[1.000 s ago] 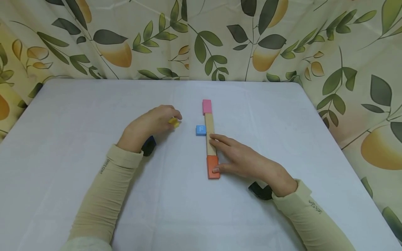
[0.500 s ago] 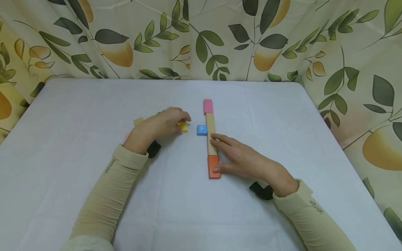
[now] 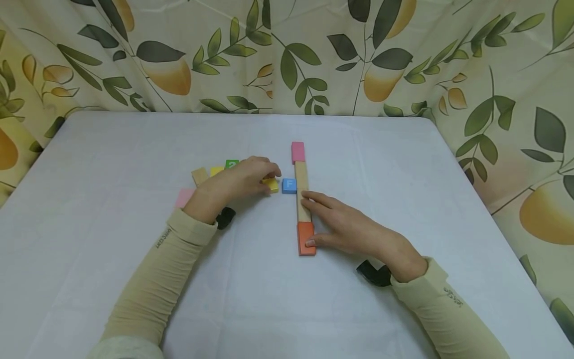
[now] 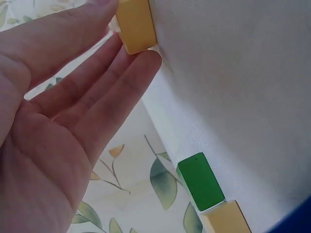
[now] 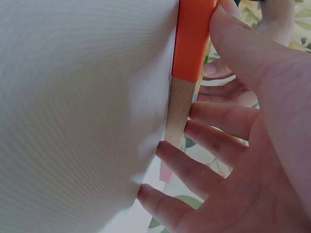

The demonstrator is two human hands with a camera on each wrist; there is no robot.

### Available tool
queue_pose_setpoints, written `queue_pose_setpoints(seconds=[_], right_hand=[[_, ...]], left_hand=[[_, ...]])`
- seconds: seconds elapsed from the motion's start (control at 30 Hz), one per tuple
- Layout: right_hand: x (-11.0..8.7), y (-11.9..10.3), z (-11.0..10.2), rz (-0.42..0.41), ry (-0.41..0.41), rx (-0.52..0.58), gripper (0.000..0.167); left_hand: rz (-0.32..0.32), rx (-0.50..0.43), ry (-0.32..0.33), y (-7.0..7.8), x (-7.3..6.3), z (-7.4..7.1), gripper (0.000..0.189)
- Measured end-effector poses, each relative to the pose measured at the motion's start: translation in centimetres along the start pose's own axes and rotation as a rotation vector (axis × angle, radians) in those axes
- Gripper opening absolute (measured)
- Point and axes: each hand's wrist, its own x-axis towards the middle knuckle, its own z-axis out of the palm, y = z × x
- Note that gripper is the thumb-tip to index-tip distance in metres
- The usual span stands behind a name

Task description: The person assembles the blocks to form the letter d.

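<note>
My left hand point(image 3: 242, 179) pinches a yellow block point(image 3: 271, 185) between thumb and fingertips, just left of a blue block point(image 3: 289, 186) marked F. In the left wrist view the yellow block point(image 4: 137, 26) shows at the fingertips, low over the cloth. An upright row runs from a pink block point(image 3: 298, 152) through plain wooden blocks point(image 3: 302, 174) to an orange block point(image 3: 306, 238) at its near end; the blue block touches its left side. My right hand point(image 3: 350, 224) rests along the row, thumb on the orange block and fairly straight fingertips at the wood.
Left of the row, partly behind my left hand, lie a green block point(image 3: 231, 163) with a numeral, a yellow block point(image 3: 217, 170), a wooden block point(image 3: 199, 176) and a pink block point(image 3: 184, 197). A white cloth point(image 3: 251, 299) covers the table; a leaf-print curtain point(image 3: 341, 55) hangs behind.
My left hand has moved right with the yellow block, closer to the blue block. The blocks left of the hand have come into sight. The right hand has stayed in place.
</note>
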Motion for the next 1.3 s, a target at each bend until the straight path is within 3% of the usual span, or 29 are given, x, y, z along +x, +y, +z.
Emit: queue_pose_setpoints(seconds=[0.47, 1.0, 1.13, 1.3], right_hand=[[0.1, -0.1, -0.1, 0.011, -0.009, 0.007, 0.083], [0.1, -0.1, -0.1, 0.009, -0.009, -0.008, 0.083], [0.1, -0.1, -0.1, 0.007, -0.007, -0.013, 0.083], [0.1, -0.1, -0.1, 0.007, -0.011, -0.003, 0.083]], left_hand=[[0.027, 0.008, 0.007, 0.8, -0.1, 0.2, 0.040], [-0.050, 0.013, 0.000, 1.2, -0.4, 0.1, 0.046], [-0.086, -0.012, 0.043, 0.4, -1.0, -0.7, 0.041], [-0.057, -0.005, 0.169, -1.3, -2.5, -2.2, 0.035]])
